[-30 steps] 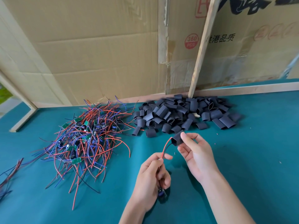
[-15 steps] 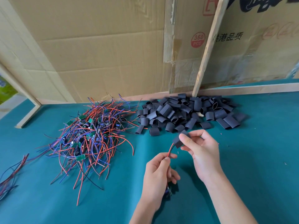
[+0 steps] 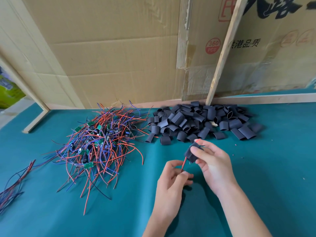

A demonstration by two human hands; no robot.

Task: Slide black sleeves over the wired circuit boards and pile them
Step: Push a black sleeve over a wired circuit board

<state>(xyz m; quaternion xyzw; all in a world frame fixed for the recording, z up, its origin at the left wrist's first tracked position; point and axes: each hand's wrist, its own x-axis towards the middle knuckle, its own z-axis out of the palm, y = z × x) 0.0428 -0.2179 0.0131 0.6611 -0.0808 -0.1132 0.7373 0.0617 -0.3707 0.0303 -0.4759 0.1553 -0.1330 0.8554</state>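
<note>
My right hand [image 3: 212, 162] pinches a black sleeve [image 3: 190, 153] between thumb and fingers, just in front of the heap of black sleeves [image 3: 200, 123]. Red and black wire ends stick out of the sleeve's top. A red wire [image 3: 183, 165] runs from the sleeve's bottom down into my left hand [image 3: 171, 183], which pinches it with curled fingers. The circuit board on that wire is hidden in my left hand. A tangle of wired green circuit boards [image 3: 98, 142] lies to the left on the teal table [image 3: 51, 211].
Cardboard sheets [image 3: 119, 57] and a leaning wooden slat [image 3: 224, 48] wall off the back of the table. A few loose wires [image 3: 12, 189] lie at the far left edge. A wooden frame piece [image 3: 35, 119] sits at the back left.
The sleeve has slid further down the wires, whose ends now stick out of its top. My left hand has moved up closer to the right.
</note>
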